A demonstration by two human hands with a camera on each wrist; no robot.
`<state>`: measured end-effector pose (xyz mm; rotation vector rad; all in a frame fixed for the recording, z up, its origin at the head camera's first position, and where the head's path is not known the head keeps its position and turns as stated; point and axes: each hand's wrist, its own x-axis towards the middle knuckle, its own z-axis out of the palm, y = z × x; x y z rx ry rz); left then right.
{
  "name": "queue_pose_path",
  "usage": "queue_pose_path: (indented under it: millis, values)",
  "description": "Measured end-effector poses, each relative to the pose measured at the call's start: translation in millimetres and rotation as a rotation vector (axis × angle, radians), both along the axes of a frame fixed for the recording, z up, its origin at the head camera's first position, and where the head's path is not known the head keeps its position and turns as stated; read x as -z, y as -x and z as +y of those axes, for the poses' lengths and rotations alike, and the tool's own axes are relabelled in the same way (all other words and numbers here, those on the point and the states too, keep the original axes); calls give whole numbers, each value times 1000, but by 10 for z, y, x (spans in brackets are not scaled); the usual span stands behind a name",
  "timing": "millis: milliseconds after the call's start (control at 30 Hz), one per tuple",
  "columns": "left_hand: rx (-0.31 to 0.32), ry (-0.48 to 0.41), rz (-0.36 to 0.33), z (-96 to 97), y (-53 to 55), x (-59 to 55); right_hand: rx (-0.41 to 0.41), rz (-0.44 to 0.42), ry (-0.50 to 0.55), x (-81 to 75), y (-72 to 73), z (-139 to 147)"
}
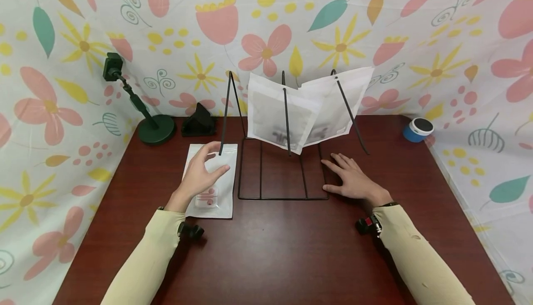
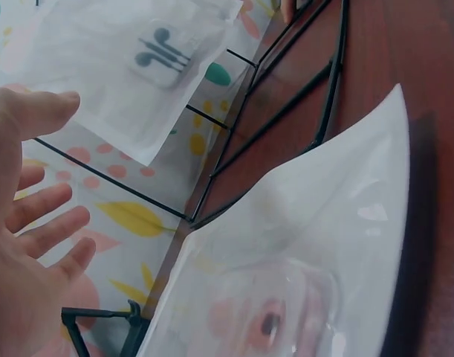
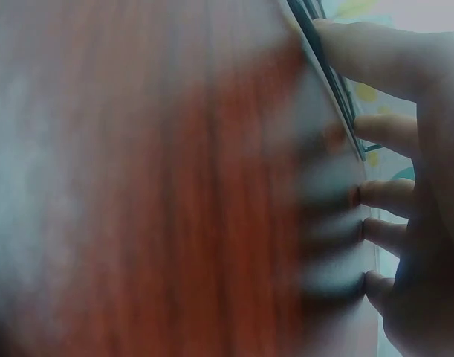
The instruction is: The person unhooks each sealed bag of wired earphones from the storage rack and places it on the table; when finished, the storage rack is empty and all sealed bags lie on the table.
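Note:
My left hand (image 1: 199, 175) is over a white, clear-fronted packet (image 1: 224, 187) on the table, its thumb and fingers apart with nothing gripped. Inside that packet, the left wrist view shows a clear case with reddish earphones (image 2: 271, 320). To its right stands a black wire rack (image 1: 283, 199) with upright prongs. Two similar packets lean in the rack, a front one (image 1: 266, 110) and one further right (image 1: 333, 115). Dark earphones (image 2: 161, 56) show through one of them. My right hand (image 1: 353, 179) rests on the table with spread fingers, touching the rack's right side.
A dark green stand (image 1: 156, 129) and a small black holder (image 1: 200, 121) are at the back left. At the back right corner sits a blue round container (image 1: 418, 130) with a dark top. Flower-printed cloth (image 1: 266, 18) hangs behind the brown table (image 1: 270, 258).

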<state>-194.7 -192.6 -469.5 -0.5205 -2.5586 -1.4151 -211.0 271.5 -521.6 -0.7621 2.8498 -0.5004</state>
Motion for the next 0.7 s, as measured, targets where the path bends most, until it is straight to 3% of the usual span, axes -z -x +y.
queue_pose_path:
  millis: [233,433,567,700]
  values:
    - [59,-36,10,92,166,38,0,-9,2,-21,-22,-14]
    - [63,-43,3,130,228,68,-6,-3,14,-45,-33,-32]
    - [85,-48,-18,153,261,46,-5,-14,13,-31,-45,-42]
    - [159,-124,-20,237,296,-44,10,-6,13,-29,-50,-26]
